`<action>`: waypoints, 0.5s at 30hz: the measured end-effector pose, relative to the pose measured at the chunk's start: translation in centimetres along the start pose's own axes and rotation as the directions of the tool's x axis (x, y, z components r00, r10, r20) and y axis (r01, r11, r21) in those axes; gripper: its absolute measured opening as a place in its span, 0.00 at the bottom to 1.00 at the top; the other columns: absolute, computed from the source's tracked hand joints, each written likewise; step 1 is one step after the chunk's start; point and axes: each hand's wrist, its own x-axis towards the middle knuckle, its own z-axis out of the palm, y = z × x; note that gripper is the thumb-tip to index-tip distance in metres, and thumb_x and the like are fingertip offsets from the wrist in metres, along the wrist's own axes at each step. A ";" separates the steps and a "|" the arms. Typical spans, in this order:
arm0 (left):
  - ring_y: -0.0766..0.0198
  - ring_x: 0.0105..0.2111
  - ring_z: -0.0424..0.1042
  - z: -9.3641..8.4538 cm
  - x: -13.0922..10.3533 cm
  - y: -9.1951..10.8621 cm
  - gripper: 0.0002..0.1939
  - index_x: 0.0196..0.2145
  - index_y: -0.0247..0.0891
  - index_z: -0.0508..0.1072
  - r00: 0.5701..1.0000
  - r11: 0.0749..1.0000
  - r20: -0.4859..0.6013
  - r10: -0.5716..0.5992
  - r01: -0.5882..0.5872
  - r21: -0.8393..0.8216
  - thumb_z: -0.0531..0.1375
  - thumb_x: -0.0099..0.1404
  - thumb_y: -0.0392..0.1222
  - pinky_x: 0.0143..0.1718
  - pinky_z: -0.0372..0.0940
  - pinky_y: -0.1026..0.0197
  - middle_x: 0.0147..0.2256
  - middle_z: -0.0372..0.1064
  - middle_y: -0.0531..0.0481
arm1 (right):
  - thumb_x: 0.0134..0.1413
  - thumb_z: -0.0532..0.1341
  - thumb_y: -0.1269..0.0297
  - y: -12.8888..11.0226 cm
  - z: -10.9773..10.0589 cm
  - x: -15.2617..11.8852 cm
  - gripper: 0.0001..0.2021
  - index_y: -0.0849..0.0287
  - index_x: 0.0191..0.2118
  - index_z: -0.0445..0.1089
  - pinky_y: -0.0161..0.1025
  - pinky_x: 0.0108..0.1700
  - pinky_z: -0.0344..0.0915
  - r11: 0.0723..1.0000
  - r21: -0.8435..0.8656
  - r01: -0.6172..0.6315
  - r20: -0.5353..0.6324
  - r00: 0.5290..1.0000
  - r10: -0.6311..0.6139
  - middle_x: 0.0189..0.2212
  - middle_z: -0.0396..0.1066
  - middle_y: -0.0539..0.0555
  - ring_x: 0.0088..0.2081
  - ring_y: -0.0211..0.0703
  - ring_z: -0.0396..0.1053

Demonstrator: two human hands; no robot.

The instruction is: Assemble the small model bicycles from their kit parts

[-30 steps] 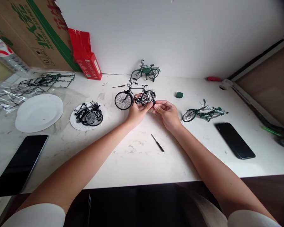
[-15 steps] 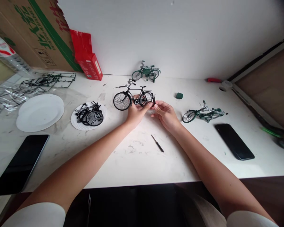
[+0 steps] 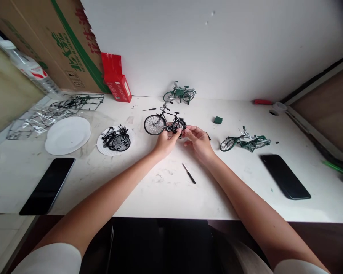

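A black model bicycle (image 3: 169, 121) is held upright above the white table, its front wheel pointing left. My left hand (image 3: 167, 141) is closed on its rear part, thumb beside the rear wheel. My right hand (image 3: 198, 140) pinches at the back of the same bicycle, fingertips close to the left thumb. The small part between the fingertips is mostly hidden. A short dark piece sticks out behind the right hand's knuckles. Below the hands a small screwdriver (image 3: 189, 174) lies on the table, and another thin tool (image 3: 149, 109) lies behind the bicycle's front.
A green model bicycle (image 3: 179, 92) stands at the back; another (image 3: 245, 141) lies right. Black parts fill a paper plate (image 3: 100, 151). Around are white plates (image 3: 68, 135), two phones (image 3: 47, 186) (image 3: 286, 176), a red box (image 3: 117, 82) and a bottle (image 3: 31, 68).
The view has shifted, so the table's things sit differently in the frame. The dark rear piece seen upright between the fingers is now largely hidden behind the bicycle and fingertips.
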 end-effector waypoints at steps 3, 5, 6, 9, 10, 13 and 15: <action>0.51 0.49 0.82 -0.4 -1.5 0.9 0.26 0.49 0.39 0.75 0.998 0.998 -0.038 -0.056 0.056 0.004 0.74 0.63 0.57 0.50 0.78 0.49 0.49 0.82 0.39 | 0.46 0.79 0.45 0.2 0.4 -0.2 0.26 0.55 0.44 0.76 0.34 0.28 0.70 1.000 0.017 -0.015 0.009 1.000 0.015 0.37 0.76 0.52 0.38 0.42 0.73; 0.51 0.48 0.82 -0.8 -2.6 1.6 0.26 0.47 0.37 0.76 0.992 0.994 -0.059 -0.110 0.110 -0.005 0.76 0.61 0.56 0.49 0.78 0.50 0.49 0.82 0.39 | 0.47 0.78 0.46 0.3 0.6 -0.3 0.25 0.55 0.44 0.76 0.34 0.28 0.70 0.999 0.029 -0.025 0.017 1.000 0.025 0.37 0.77 0.52 0.38 0.41 0.72; 0.52 0.47 0.81 -1.1 -3.2 2.0 0.26 0.47 0.36 0.77 0.988 0.990 -0.067 -0.139 0.139 -0.010 0.77 0.60 0.55 0.49 0.78 0.50 0.48 0.82 0.38 | 0.47 0.78 0.46 0.3 0.7 -0.4 0.25 0.55 0.45 0.77 0.34 0.28 0.70 0.999 0.034 -0.024 0.018 1.000 0.024 0.38 0.77 0.52 0.38 0.41 0.72; 0.57 0.41 0.81 -2.0 -4.5 3.3 0.27 0.45 0.33 0.80 0.965 0.966 -0.056 -0.257 0.255 -0.036 0.79 0.56 0.53 0.51 0.78 0.47 0.45 0.83 0.39 | 0.46 0.79 0.46 0.4 0.8 -0.4 0.27 0.55 0.48 0.77 0.34 0.29 0.70 1.000 0.029 0.000 -0.002 1.000 0.000 0.38 0.78 0.52 0.38 0.41 0.72; 0.58 0.39 0.80 -2.3 -4.9 3.7 0.27 0.44 0.32 0.81 0.953 0.954 -0.039 -0.299 0.298 -0.045 0.80 0.55 0.53 0.53 0.78 0.45 0.44 0.83 0.39 | 0.45 0.79 0.46 0.4 0.7 -0.3 0.28 0.54 0.48 0.78 0.34 0.29 0.70 1.000 0.020 0.009 -0.008 1.000 -0.009 0.38 0.78 0.52 0.38 0.42 0.72; 0.60 0.36 0.80 -3.1 -5.6 4.7 0.25 0.39 0.31 0.82 0.925 0.924 0.014 -0.379 0.380 -0.053 0.81 0.54 0.52 0.57 0.78 0.41 0.39 0.82 0.41 | 0.44 0.80 0.44 0.5 0.5 -0.1 0.28 0.55 0.47 0.79 0.35 0.30 0.70 1.000 -0.001 0.026 -0.015 1.000 -0.026 0.39 0.79 0.53 0.39 0.42 0.72; 0.60 0.35 0.81 -3.5 -5.9 5.1 0.25 0.37 0.32 0.82 0.916 0.916 0.038 -0.399 0.400 -0.035 0.82 0.52 0.52 0.57 0.78 0.40 0.37 0.82 0.41 | 0.43 0.80 0.43 0.6 0.4 0.0 0.29 0.55 0.46 0.79 0.35 0.30 0.70 0.999 -0.011 0.034 -0.014 0.999 -0.035 0.40 0.80 0.54 0.39 0.42 0.73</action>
